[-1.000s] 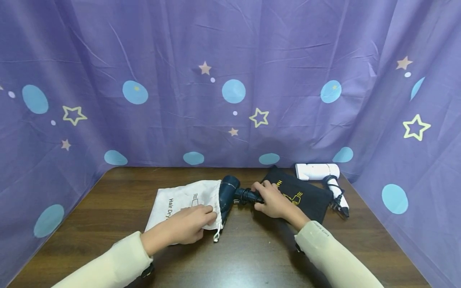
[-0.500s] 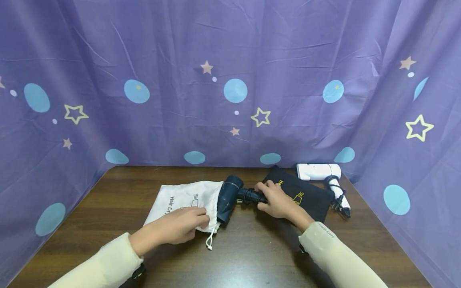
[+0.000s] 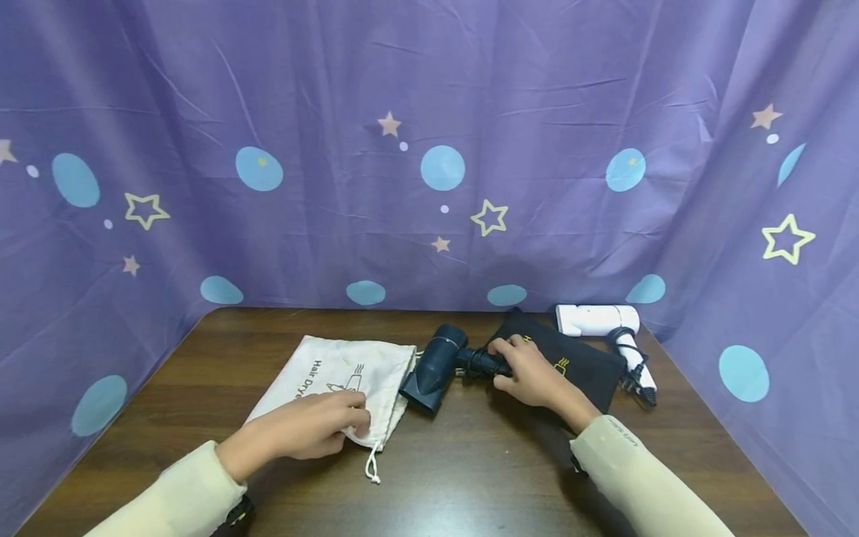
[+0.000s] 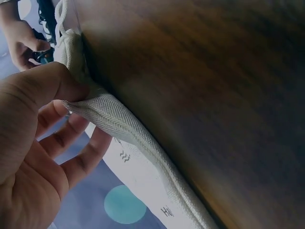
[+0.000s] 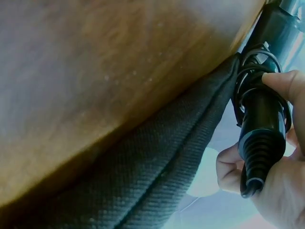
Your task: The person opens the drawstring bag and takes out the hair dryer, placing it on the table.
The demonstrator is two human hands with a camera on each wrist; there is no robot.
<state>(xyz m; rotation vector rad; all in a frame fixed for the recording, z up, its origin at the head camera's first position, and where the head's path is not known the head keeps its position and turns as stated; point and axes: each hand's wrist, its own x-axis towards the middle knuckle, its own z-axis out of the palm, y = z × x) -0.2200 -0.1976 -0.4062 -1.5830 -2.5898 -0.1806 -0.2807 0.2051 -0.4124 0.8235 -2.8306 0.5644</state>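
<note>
My left hand (image 3: pixel 318 424) pinches the near edge of a white drawstring bag (image 3: pixel 356 358) printed "Hair Dryer"; the left wrist view shows thumb and fingers on its seam (image 4: pixel 114 114). In my right hand (image 3: pixel 537 373) is the handle of a dark hair dryer (image 3: pixel 439 365), its cord (image 5: pixel 257 71) wound round the handle. The dryer's flat nozzle (image 3: pixel 423 391) lies just right of the bag's mouth, outside the cloth. A white cord loop (image 3: pixel 372 466) hangs from the bag's near corner.
A black bag (image 3: pixel 584 373) with yellow print lies under and behind my right hand. Right of it, at the table's far corner, is a white hair dryer (image 3: pixel 597 321) with a black cord. A purple curtain (image 3: pixel 335 186) surrounds the wooden table (image 3: pixel 470 477).
The dark dryer has come out of the white bag and shifted right with my right hand. My left hand has drawn the bag's near edge to the left.
</note>
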